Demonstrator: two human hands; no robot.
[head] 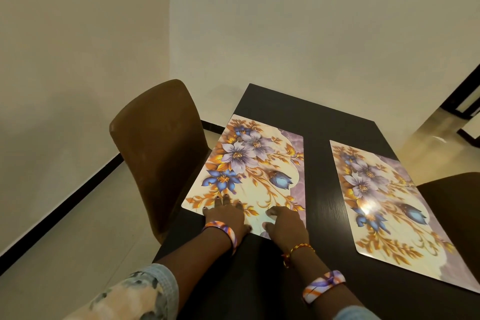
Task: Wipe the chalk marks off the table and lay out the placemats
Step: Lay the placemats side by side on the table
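Both forearms reach in from the bottom edge, each with a patterned wristband, and the right one also wears a thin red and gold thread. At their ends the left hand (226, 214) and the right hand (287, 223) rest side by side on the near end of the left placemat (249, 171). Neither hand holds anything. The left hand lies flat with fingers spread wide, palm down on the mat near its outer corner. The right hand is looser, fingers partly curled, its fingertips pressing the mat's near edge.

That mat lies straight ahead of the hands, its long axis running away from the person toward the far end of the dark table (319, 163). Its left edge sits right at the table's edge, just beside a brown chair (158, 153). The left hand is the nearer one to that edge, so any final nudge inward would likely fall to it.

A 2nd placemat (384, 200) with the same floral print lies well to the right, roughly parallel, with a bare strip of table between the 2. No chalk marks show on the visible tabletop, so wiping looks done and the layout seems near its end.
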